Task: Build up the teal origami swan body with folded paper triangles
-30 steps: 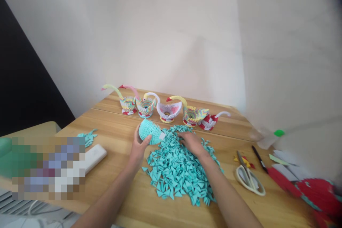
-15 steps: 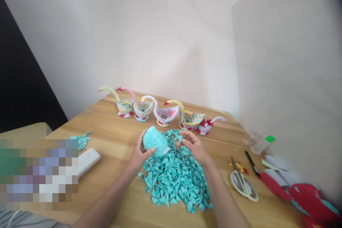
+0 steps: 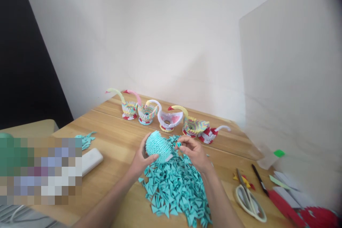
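My left hand (image 3: 143,160) grips a half-built teal paper model (image 3: 159,145) made of folded triangles, holding it just above the table. My right hand (image 3: 192,152) pinches one small teal folded piece (image 3: 179,144) right beside the model's edge. Under both hands lies a big heap of loose teal folded triangles (image 3: 175,190) on the wooden table (image 3: 114,139).
A row of several colourful paper swans (image 3: 167,115) stands along the back of the table. Scissors (image 3: 249,199) and a black pen (image 3: 259,180) lie at the right, with red paper pieces (image 3: 315,217) beyond. A white box (image 3: 91,160) and a few teal pieces (image 3: 85,140) lie at the left.
My right hand lifted off the heap with one teal piece and came up to the model. My left hand raised the model slightly.
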Demonstrator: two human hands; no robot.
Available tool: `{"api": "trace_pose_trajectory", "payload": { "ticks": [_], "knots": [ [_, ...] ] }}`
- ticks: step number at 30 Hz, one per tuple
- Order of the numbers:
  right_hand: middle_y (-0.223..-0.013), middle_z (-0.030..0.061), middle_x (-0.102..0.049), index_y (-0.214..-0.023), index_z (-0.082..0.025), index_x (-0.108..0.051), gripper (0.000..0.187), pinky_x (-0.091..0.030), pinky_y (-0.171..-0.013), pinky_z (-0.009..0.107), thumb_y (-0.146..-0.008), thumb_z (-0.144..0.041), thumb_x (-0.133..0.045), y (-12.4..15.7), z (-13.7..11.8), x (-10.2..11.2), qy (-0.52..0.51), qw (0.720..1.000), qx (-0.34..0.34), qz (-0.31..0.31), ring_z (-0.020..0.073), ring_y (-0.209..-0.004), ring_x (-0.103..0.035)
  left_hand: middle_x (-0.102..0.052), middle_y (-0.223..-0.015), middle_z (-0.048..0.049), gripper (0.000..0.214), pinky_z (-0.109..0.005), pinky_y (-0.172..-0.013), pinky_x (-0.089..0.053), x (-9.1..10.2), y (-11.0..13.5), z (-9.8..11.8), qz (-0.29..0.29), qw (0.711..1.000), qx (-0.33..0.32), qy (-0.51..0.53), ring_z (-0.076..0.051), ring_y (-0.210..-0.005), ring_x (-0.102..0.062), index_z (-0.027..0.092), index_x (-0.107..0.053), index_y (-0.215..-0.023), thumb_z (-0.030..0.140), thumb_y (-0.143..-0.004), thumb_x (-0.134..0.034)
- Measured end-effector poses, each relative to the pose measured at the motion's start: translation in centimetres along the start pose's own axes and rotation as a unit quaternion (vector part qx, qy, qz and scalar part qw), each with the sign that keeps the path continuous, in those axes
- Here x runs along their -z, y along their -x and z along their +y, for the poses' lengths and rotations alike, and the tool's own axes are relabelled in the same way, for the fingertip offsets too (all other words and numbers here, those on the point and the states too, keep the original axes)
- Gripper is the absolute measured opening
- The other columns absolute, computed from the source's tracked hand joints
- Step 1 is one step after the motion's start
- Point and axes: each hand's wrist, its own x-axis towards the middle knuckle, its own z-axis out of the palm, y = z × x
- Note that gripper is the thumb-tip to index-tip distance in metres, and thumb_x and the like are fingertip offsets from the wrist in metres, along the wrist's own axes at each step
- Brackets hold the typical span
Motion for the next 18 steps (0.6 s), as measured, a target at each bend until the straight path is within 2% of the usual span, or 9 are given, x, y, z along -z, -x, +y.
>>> {"api": "trace_pose_trajectory", "payload": {
  "ticks": [6, 10, 13, 18],
  "knots": [
    [-0.086, 0.0003, -0.060, -0.098, -0.024, -0.071, 0.032, -0.053, -0.077, 0.033, -0.069, -0.034, -0.079, 0.17, -0.02, -0.31, 0.029, 0.999, -0.027, 0.004, 0.0159, -0.080, -0.058, -0.045, -0.143, -0.0157, 0.096, -0.044, -0.107, -0.040, -0.26, 0.19, 0.28, -0.009, 1.000, -0.005, -0.004, -0.034, -0.132, -0.041, 0.020, -0.034, -0.143, 0.041, -0.062, -0.081],
    [-0.084, 0.0008, -0.059, -0.087, -0.022, -0.072, 0.021, -0.052, -0.071, 0.028, -0.070, -0.033, -0.077, 0.11, -0.40, -0.56, 0.057, 0.998, -0.011, 0.002, 0.0139, -0.073, -0.056, -0.042, -0.145, -0.0154, 0.095, -0.043, -0.106, -0.040, -0.19, 0.18, 0.09, -0.009, 1.000, -0.001, -0.011, -0.034, -0.133, -0.041, 0.020, -0.034, -0.143, 0.039, -0.062, -0.081],
    [-0.086, 0.0022, -0.063, -0.083, -0.022, -0.071, 0.020, -0.050, -0.063, 0.026, -0.068, -0.034, -0.078, 0.01, -0.57, -0.70, 0.072, 0.997, -0.018, 0.016, 0.0149, -0.071, -0.058, -0.043, -0.145, -0.0150, 0.094, -0.043, -0.106, -0.040, -0.10, 0.16, -0.03, -0.014, 1.000, -0.001, -0.009, -0.033, -0.132, -0.042, 0.021, -0.033, -0.143, 0.037, -0.063, -0.081],
    [-0.084, 0.0032, -0.070, -0.088, -0.021, -0.071, 0.026, -0.052, -0.066, 0.031, -0.071, -0.042, -0.074, -0.04, -0.44, -0.57, 0.081, 0.995, -0.047, 0.023, 0.0180, -0.071, -0.064, -0.046, -0.142, -0.0149, 0.093, -0.043, -0.106, -0.041, -0.01, 0.14, -0.16, -0.021, 1.000, 0.002, -0.004, -0.034, -0.131, -0.043, 0.020, -0.034, -0.142, 0.037, -0.063, -0.081]
  ]
}}
